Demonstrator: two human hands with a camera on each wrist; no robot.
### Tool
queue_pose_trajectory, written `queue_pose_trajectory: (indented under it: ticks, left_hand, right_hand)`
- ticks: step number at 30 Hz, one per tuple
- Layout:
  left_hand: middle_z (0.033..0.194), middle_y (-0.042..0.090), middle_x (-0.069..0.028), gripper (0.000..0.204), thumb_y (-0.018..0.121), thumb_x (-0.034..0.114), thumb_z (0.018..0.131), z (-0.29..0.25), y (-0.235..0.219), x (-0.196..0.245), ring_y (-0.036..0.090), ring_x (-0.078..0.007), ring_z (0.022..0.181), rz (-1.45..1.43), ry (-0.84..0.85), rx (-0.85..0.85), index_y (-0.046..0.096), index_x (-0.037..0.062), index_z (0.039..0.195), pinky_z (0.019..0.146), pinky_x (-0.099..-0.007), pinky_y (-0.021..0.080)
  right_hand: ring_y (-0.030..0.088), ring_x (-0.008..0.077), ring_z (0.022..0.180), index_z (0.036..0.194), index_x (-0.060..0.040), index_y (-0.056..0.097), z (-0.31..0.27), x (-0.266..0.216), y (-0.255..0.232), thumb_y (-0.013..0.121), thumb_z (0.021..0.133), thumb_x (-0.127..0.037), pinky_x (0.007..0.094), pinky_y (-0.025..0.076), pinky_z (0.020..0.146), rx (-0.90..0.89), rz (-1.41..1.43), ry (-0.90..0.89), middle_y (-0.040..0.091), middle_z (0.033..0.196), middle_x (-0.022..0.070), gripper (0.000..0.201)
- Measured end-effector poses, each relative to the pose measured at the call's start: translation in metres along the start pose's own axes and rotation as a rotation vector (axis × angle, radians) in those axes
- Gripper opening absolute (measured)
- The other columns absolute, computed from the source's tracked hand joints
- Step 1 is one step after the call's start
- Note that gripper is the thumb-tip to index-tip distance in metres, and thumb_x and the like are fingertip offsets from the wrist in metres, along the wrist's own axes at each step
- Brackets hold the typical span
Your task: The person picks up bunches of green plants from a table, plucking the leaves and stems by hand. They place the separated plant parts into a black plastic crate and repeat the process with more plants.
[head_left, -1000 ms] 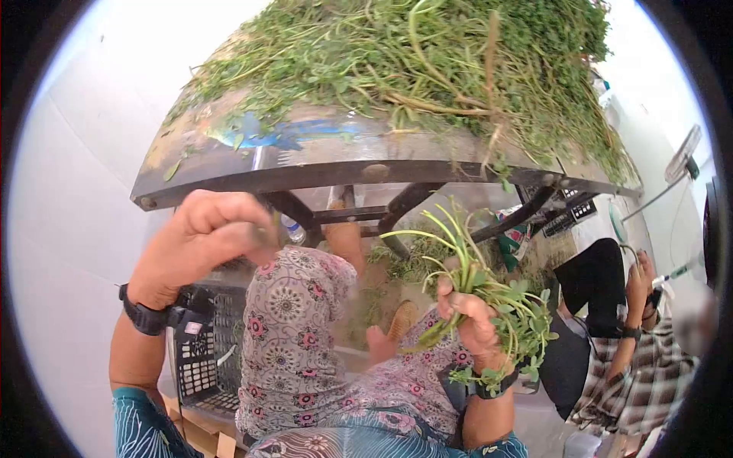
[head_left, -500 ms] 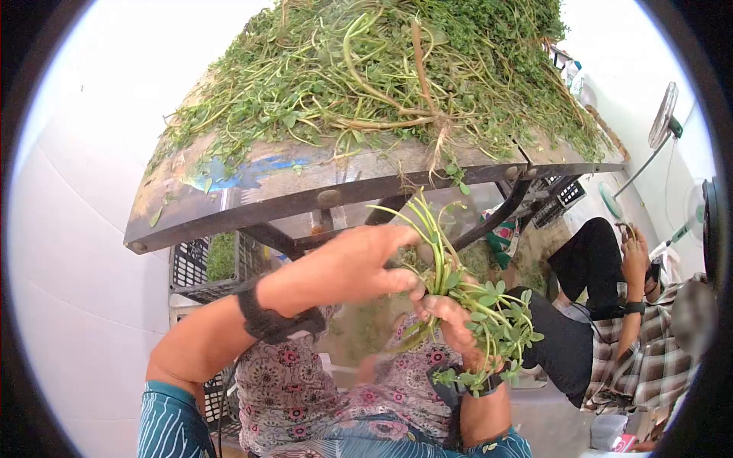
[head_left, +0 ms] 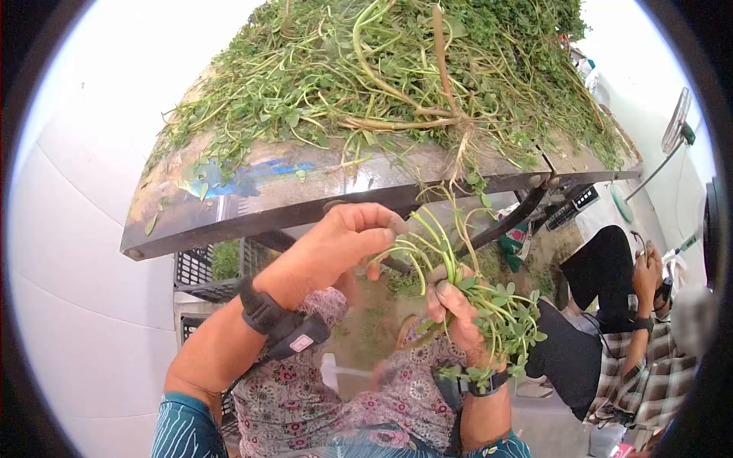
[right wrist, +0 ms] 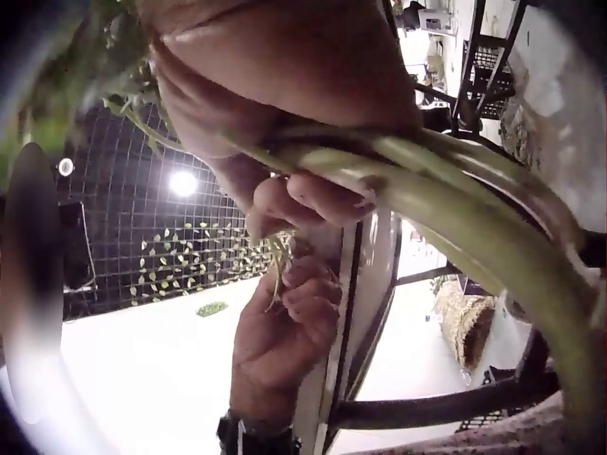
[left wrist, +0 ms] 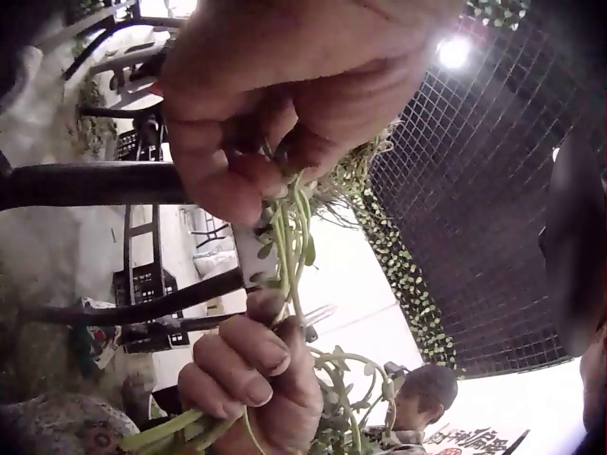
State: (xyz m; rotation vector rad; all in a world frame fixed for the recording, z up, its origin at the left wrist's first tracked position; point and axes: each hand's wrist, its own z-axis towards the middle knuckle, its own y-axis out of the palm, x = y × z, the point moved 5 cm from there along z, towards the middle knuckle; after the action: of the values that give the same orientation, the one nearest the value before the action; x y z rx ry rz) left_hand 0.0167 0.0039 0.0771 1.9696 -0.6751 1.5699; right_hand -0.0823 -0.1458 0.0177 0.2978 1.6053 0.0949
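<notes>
My right hand point(head_left: 458, 309) grips a bunch of leafy green stems point(head_left: 500, 305) above my lap. Its small rounded leaves spill over the wrist, while bare stem ends fan up past the thumb. To the left, my left hand point(head_left: 355, 237) pinches stem tips between thumb and fingers. In the left wrist view, thin stems point(left wrist: 294, 237) run from the left hand's fingers point(left wrist: 232, 194) down into the right fist point(left wrist: 256, 379). Thick stems point(right wrist: 455, 190) of the bunch cross the right wrist view, with the left hand point(right wrist: 285, 332) beyond them.
A wide heap of greens point(head_left: 343, 84) covers most of the table point(head_left: 259, 206), a rooted brown stalk point(head_left: 443, 69) at its front edge. Black crates point(head_left: 206, 275) stand below left. Another person point(head_left: 634, 351) sits at the right, near a standing fan point(head_left: 676, 122).
My left hand came in from the far left to the bunch, then drew slightly back toward the stem tips. The right hand keeps its grip on the bunch.
</notes>
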Motion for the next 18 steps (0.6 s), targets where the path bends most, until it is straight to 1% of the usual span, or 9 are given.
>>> queue_pose_trajectory:
  ticks: [1, 4, 7, 10, 11, 14, 15, 16, 18]
  left_hand:
    - [0.066, 0.055, 0.0033, 0.015, 0.05, 0.009, 0.082, 0.002, -0.001, -0.005, 0.052, -0.0045, 0.052, 0.015, -0.013, 0.006, 0.057, 0.0023, 0.093, 0.049, -0.0185, 0.043]
    - [0.069, 0.055, 0.0031, 0.013, 0.051, 0.01, 0.082, 0.006, 0.006, -0.013, 0.052, -0.0042, 0.051, 0.035, -0.004, -0.029, 0.057, 0.0035, 0.092, 0.049, -0.0179, 0.045]
    - [0.071, 0.055, 0.0033, 0.012, 0.052, 0.013, 0.083, 0.009, 0.016, -0.01, 0.052, -0.0046, 0.052, 0.102, -0.003, -0.063, 0.057, 0.0048, 0.09, 0.049, -0.0183, 0.045]
    - [0.072, 0.056, 0.0028, 0.014, 0.051, 0.017, 0.085, 0.012, 0.015, -0.013, 0.054, -0.0051, 0.056, 0.057, -0.03, -0.125, 0.056, 0.0053, 0.089, 0.052, -0.0194, 0.046]
    - [0.074, 0.056, 0.0025, 0.014, 0.051, 0.019, 0.085, 0.012, 0.013, -0.014, 0.054, -0.0052, 0.058, 0.024, -0.038, -0.1, 0.056, 0.0055, 0.089, 0.053, -0.0198, 0.047]
    - [0.078, 0.057, 0.0015, 0.015, 0.05, 0.02, 0.086, 0.011, 0.006, -0.017, 0.055, -0.0057, 0.062, -0.047, -0.054, -0.038, 0.055, 0.0061, 0.088, 0.057, -0.021, 0.047]
    - [0.079, 0.057, 0.0011, 0.014, 0.05, 0.019, 0.086, 0.011, 0.003, -0.018, 0.055, -0.0059, 0.063, -0.059, -0.054, -0.024, 0.055, 0.0062, 0.088, 0.058, -0.0214, 0.048]
    - [0.08, 0.057, 0.0007, 0.013, 0.049, 0.018, 0.086, 0.012, 0.001, -0.02, 0.055, -0.0062, 0.064, -0.072, -0.054, -0.011, 0.054, 0.0063, 0.088, 0.058, -0.0218, 0.048]
    - [0.082, 0.057, 0.0009, 0.013, 0.049, 0.015, 0.085, 0.015, 0.003, -0.027, 0.055, -0.0062, 0.067, -0.026, -0.112, -0.092, 0.054, 0.0052, 0.092, 0.061, -0.0217, 0.047]
  right_hand:
    - [0.045, 0.0077, 0.056, 0.087, -0.0026, 0.054, 0.001, 0.004, 0.002, 0.058, 0.08, -0.024, 0.0223, 0.037, 0.05, 0.02, 0.05, 0.005, 0.055, 0.068, 0.001, 0.022]
    - [0.045, 0.0085, 0.056, 0.084, -0.0031, 0.054, 0.007, 0.002, 0.007, 0.057, 0.081, -0.024, 0.0225, 0.036, 0.049, -0.002, -0.056, -0.044, 0.053, 0.066, 0.0007, 0.022]
    - [0.045, 0.0095, 0.056, 0.084, -0.0032, 0.054, 0.009, 0.019, 0.011, 0.056, 0.081, -0.024, 0.0231, 0.035, 0.049, 0.044, -0.038, -0.007, 0.051, 0.063, 0.0005, 0.021]
    - [0.045, 0.0088, 0.056, 0.084, -0.0026, 0.054, 0.011, 0.022, 0.005, 0.053, 0.083, -0.024, 0.0228, 0.034, 0.049, 0.097, -0.119, 0.024, 0.051, 0.064, 0.0002, 0.021]
    - [0.045, 0.0073, 0.058, 0.086, -0.0045, 0.054, 0.011, 0.022, 0.001, 0.051, 0.084, -0.02, 0.0217, 0.035, 0.052, 0.073, -0.105, -0.001, 0.051, 0.068, -0.0004, 0.016]
    - [0.038, 0.0091, 0.049, 0.079, -0.0078, 0.047, 0.015, 0.04, -0.005, 0.051, 0.085, -0.03, 0.0232, 0.031, 0.048, 0.128, 0.27, 0.038, 0.043, 0.058, -0.0004, 0.024]
    - [0.036, 0.0095, 0.048, 0.078, -0.0091, 0.045, 0.015, 0.043, -0.006, 0.048, 0.086, -0.034, 0.0232, 0.029, 0.047, 0.101, 0.314, 0.082, 0.041, 0.057, -0.0005, 0.026]
    - [0.036, 0.0094, 0.049, 0.079, -0.009, 0.045, 0.014, 0.044, -0.006, 0.048, 0.086, -0.034, 0.0231, 0.03, 0.048, 0.099, 0.346, 0.127, 0.041, 0.057, -0.0005, 0.026]
    - [0.037, 0.0094, 0.049, 0.082, -0.0088, 0.046, 0.011, 0.045, -0.005, 0.048, 0.086, -0.033, 0.0227, 0.03, 0.048, 0.097, 0.41, 0.221, 0.042, 0.057, -0.0004, 0.025]
